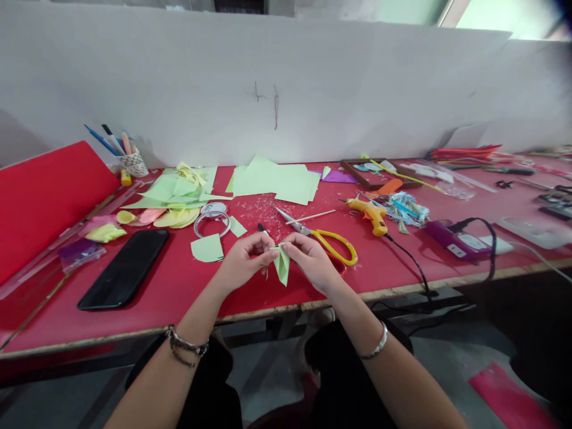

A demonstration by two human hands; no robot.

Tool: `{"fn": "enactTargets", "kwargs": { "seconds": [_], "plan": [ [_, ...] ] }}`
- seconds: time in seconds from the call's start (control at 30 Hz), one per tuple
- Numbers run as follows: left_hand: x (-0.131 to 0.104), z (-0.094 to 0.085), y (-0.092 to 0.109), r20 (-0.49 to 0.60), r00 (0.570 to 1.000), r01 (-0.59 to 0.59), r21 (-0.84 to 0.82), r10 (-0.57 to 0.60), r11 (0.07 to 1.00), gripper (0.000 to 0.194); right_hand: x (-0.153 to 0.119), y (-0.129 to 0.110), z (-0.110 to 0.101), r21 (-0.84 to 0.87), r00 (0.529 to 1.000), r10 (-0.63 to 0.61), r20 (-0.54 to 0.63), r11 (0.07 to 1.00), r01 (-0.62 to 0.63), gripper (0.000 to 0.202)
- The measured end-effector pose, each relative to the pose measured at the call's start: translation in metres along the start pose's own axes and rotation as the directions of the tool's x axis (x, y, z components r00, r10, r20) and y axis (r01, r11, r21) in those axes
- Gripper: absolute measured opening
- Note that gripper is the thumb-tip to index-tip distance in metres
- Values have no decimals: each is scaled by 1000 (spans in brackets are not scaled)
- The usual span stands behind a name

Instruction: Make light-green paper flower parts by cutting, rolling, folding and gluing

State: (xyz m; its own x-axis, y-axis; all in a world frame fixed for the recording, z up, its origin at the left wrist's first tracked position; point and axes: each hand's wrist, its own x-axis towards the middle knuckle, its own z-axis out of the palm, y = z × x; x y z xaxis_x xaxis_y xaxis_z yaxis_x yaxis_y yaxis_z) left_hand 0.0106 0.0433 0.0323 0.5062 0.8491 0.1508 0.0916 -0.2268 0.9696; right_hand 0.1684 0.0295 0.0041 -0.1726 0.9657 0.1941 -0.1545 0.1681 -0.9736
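Note:
Between my two hands is a small folded piece of light green paper [282, 268], its pointed end hanging down over the front part of the table. My left hand [245, 259] pinches its upper left edge between thumb and fingers. On the other side, my right hand [311, 260] pinches the upper right edge. Just beyond the hands lie yellow-handled scissors [338, 246], a thin wooden stick [316, 216] and a dark-tipped pen [262, 228], partly hidden. A cut green paper piece [208, 248] rests left of my left hand.
A black phone [125, 268] and tape rolls [213, 221] lie on the left. Green sheets [272, 180] spread at the back. Rightward are a yellow glue gun [370, 213] with its cord, a blue yarn bundle [406, 208] and a purple device [456, 239]. A white board [187, 77] stands behind.

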Motion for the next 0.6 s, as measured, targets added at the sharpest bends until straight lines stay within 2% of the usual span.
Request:
{"fn": "enactTargets", "kwargs": {
  "seconds": [0.2, 0.4, 0.6],
  "plan": [
    [2, 14, -2, -68, 990, 115, -110, -123, 987, 27, 1, -2, 1, -127, 997, -20, -80, 992, 10, 19],
    [3, 27, -7, -222, 966, 87, -202, -132, 976, 25, 2, -1, 0, -178, 988, -56, -146, 984, 30, 17],
    [3, 29, -9, -201, 935, 193, -404, -292, 894, 29, 1, 0, 0, -207, 986, -78, -148, 977, 46, 15]
  ]
}}
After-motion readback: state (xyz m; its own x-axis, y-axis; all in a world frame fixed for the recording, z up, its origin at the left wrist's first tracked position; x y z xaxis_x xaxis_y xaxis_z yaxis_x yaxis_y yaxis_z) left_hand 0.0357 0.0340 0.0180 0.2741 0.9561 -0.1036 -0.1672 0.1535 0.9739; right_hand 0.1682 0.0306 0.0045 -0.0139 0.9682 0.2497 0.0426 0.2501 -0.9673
